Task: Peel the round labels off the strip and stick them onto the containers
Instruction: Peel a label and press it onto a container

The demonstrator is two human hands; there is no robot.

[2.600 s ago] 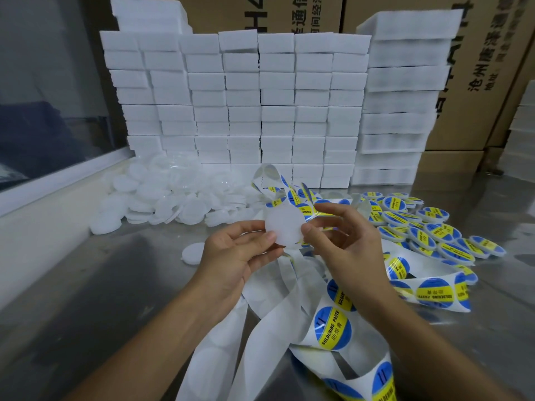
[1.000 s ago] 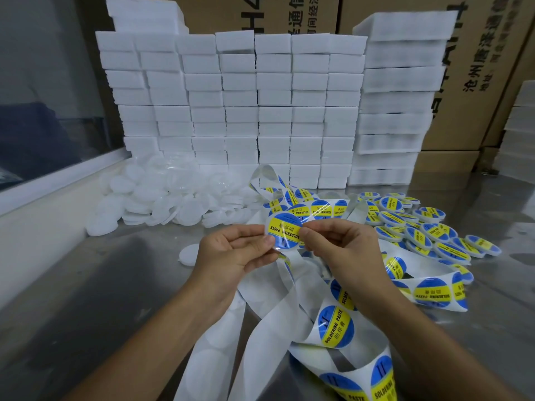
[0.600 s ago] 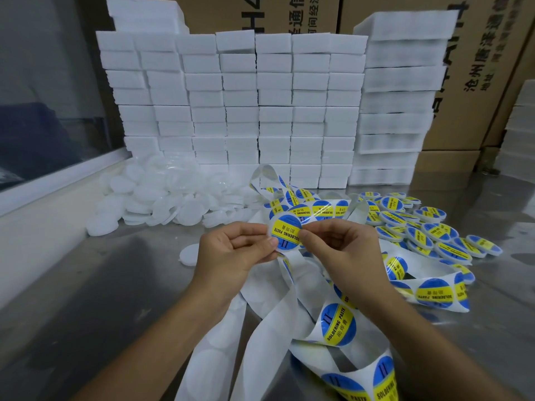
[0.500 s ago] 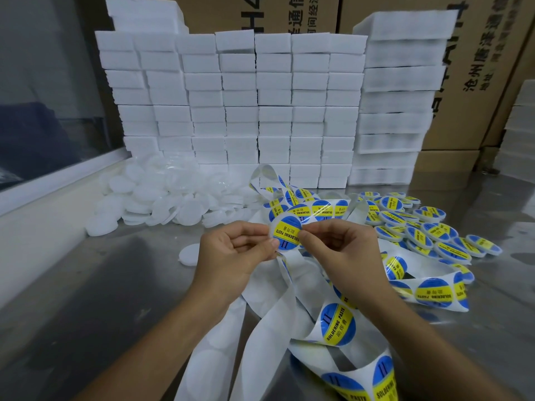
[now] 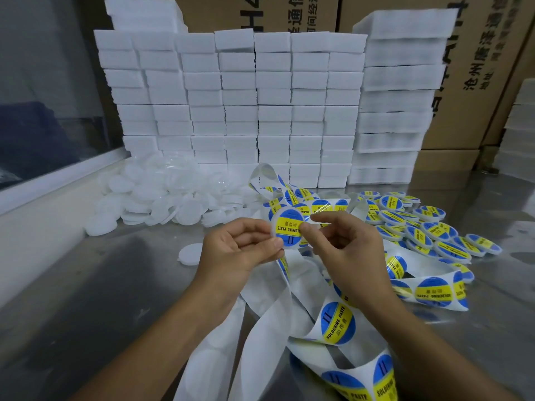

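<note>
Scuffed steel tabletop [image 5: 86, 299], left hand [image 5: 240, 250] and right hand [image 5: 344, 250] pinching a labelled container [image 5: 288, 228] above the label strip [image 5: 333, 322], white foam blocks [image 5: 260, 111] stacked behind (cardboard cartons [image 5: 477, 68] beyond), unlabelled lids [image 5: 173, 198] heaped left, labelled containers [image 5: 428, 227] right.

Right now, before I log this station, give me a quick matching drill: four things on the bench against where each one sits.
Things:
1. labelled containers
2. plain white containers
3. foam blocks
4. label strip

Places:
A. stacked at the back
B. heaped on the left
C. spread on the right
D. trailing below the hands

Pairs: 1-C, 2-B, 3-A, 4-D
</note>
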